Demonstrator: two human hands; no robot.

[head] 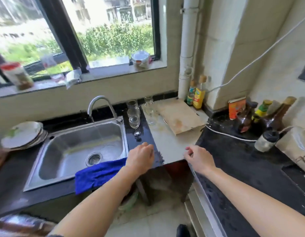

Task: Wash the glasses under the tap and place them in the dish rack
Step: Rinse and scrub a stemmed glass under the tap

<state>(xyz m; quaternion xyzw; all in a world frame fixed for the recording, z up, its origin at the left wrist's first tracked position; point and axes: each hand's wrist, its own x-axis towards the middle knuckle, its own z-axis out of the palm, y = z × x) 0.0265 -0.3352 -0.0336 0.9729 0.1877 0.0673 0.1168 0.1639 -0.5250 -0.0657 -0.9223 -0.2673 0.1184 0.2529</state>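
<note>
Tap (97, 106) was running into the sink (76, 146); both hands, left hand (140, 158) and right hand (198, 159), hung empty, loosely curled over the bench (170, 144). Wine glasses (134, 122) sat unwashed beyond. Looked like next came reaching forward for one stem. No dish rack visible.

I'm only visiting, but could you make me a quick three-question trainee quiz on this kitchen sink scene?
1. True or false: water is running from the curved metal tap.
2. What is draped over the stainless steel sink's front edge? A) blue cloth B) white plate C) wooden board
3. Are the left hand and right hand holding any clear stemmed glass?

Key: 1 true; 2 A, the blue cloth; 3 no, both are empty.
</note>
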